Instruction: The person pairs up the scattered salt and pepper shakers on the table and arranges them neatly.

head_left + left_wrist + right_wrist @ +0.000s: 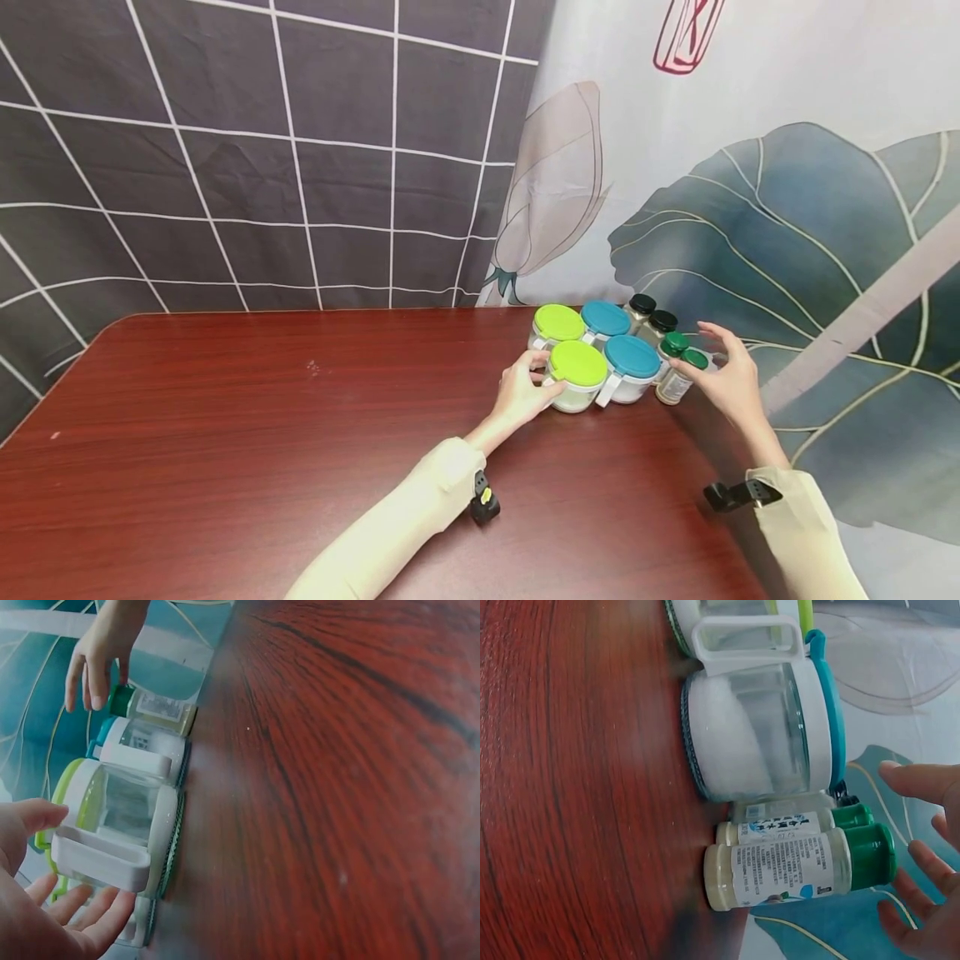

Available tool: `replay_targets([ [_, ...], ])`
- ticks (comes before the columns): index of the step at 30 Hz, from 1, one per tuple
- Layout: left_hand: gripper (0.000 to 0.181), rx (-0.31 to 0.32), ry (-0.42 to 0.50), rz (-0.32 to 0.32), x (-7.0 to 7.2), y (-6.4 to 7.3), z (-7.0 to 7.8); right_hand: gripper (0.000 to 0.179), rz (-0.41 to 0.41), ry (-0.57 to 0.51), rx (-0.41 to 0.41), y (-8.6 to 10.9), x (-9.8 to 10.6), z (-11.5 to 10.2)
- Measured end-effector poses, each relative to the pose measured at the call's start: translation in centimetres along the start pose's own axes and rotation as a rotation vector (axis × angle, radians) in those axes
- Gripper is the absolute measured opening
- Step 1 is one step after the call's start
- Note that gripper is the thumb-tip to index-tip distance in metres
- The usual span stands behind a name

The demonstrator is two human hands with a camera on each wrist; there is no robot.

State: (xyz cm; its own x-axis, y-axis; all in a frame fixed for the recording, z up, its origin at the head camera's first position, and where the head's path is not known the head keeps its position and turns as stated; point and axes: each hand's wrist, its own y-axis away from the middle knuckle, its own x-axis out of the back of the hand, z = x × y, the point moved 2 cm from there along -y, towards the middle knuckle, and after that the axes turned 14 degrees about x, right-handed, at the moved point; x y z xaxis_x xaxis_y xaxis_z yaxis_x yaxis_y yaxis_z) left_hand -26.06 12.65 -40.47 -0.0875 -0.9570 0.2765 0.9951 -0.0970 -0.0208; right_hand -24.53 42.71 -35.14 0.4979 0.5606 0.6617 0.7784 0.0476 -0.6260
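Observation:
My left hand [521, 388] is at the front jar with a lime-green lid [577, 363]. In the left wrist view its thumb and spread fingers lie on either side of the white jar handle [101, 859]; whether they touch it I cannot tell. My right hand [729, 382] is spread beside the front green-capped bottle [674, 387], with a gap visible in the right wrist view between fingertips and green cap [873, 856]. A second green-capped bottle [672, 343] stands just behind. Between the hands sits a blue-lidded jar [632, 357], holding white grains [724, 739].
Behind stand another lime-lidded jar [558, 322], another blue-lidded jar [606, 318] and two black-capped bottles [663, 322]. All are grouped at the back right of the reddish-brown table [300, 433]. A grid-patterned dark curtain [337, 192] and a leaf-printed curtain [750, 217] hang along the edges.

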Motion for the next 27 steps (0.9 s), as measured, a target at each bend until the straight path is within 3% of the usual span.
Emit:
replay_targets([
  [10,0.049,-0.007,0.031,-0.008,0.0,0.0,-0.1,0.076,-0.113,-0.030,-0.083,0.6,0.4,0.9],
  [27,0.046,0.006,0.016,-0.021,0.3,0.4,-0.4,0.072,-0.166,-0.062,-0.121,1.8,0.0,1.8],
])
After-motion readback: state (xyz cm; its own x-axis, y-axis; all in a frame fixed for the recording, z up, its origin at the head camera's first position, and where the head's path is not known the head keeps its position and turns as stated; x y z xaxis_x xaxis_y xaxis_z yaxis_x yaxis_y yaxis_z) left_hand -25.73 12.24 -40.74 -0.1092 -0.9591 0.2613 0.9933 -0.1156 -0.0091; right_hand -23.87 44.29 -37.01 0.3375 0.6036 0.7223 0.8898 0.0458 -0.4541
